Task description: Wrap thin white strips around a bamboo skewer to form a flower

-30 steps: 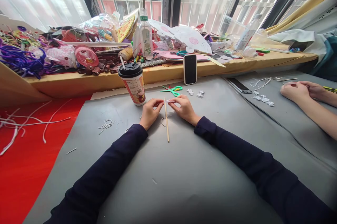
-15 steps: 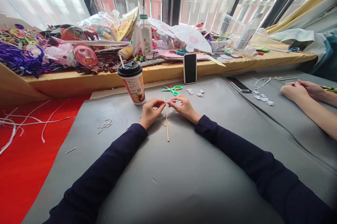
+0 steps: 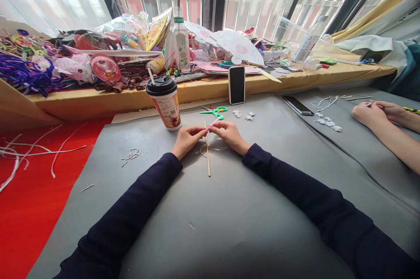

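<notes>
You are pinching a short white strip (image 3: pixel 215 121) between the fingertips of both hands. Your left hand (image 3: pixel 187 139) is curling its fingers in tight, thumb and forefinger closing on the strip's lower end. Your right hand (image 3: pixel 229 134) is meeting it tip to tip, its fingers also narrow and closing on the same end. The free part of the strip is poking up and away from your right fingertips, slanting toward the scissors (image 3: pixel 215 111) just beyond them.

A stick (image 3: pixel 208 158) is lying on the mat (image 3: pixel 229 209) right under the spot where your fingertips are meeting. Its far end is showing just past your fingers and its near end is pointing back between your wrists. Whether your fingers are touching the stick cannot be told from here.

A cup (image 3: pixel 166 106) is standing just beyond your left knuckles. A phone (image 3: pixel 236 85) is leaning upright past the scissors, well apart from your fingers. Small white flowers (image 3: pixel 244 115) are lying near the far side of your right hand. White scraps (image 3: pixel 131 154) are scattered well to the left of your left hand.

Off to your right, another person's hands (image 3: pixel 372 114) are resting together on the mat, well apart from yours.
</notes>
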The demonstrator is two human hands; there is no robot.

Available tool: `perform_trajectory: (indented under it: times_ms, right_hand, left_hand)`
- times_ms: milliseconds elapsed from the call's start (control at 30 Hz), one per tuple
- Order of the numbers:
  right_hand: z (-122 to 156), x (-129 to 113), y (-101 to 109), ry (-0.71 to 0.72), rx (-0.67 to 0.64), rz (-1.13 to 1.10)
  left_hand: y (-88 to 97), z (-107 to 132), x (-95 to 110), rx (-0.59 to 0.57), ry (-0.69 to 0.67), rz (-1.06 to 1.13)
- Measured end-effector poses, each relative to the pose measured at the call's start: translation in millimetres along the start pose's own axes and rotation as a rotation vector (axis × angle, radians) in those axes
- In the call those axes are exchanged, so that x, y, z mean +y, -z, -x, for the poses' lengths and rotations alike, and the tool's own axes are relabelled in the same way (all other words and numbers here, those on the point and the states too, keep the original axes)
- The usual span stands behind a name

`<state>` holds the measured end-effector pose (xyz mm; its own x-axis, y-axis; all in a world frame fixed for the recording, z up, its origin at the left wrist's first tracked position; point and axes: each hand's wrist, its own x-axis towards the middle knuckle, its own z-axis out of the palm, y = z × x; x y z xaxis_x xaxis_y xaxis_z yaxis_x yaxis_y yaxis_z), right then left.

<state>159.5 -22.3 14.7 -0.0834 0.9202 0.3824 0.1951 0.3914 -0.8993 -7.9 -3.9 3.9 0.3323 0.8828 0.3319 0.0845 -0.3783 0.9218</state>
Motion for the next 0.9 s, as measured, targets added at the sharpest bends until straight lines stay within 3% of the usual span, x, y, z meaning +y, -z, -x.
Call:
perform_trajectory:
  times_ms: [333,500,667,900]
  right_hand:
    - [-3.4,9.6,0.8,-0.215,0.039,-0.322]
    - [-5.4,14.2,3.3,-0.333,0.014,-0.552]
    - [-4.8,13.8,3.1,-0.372,-0.001,-0.599]
    - [-3.5,12.4,-1.1,-0.389,-0.029,-0.643]
  left_hand:
    - [3.7,-1.9,-2.9,-0.034,-0.025,0.009]
    - [1.2,-1.7,-1.7,0.037,-0.182,-0.091]
    - [-2.9,0.9,3.9,0.08,-0.336,-0.185]
    - [-2.7,2.1,5.9,0.046,-0.334,-0.26]
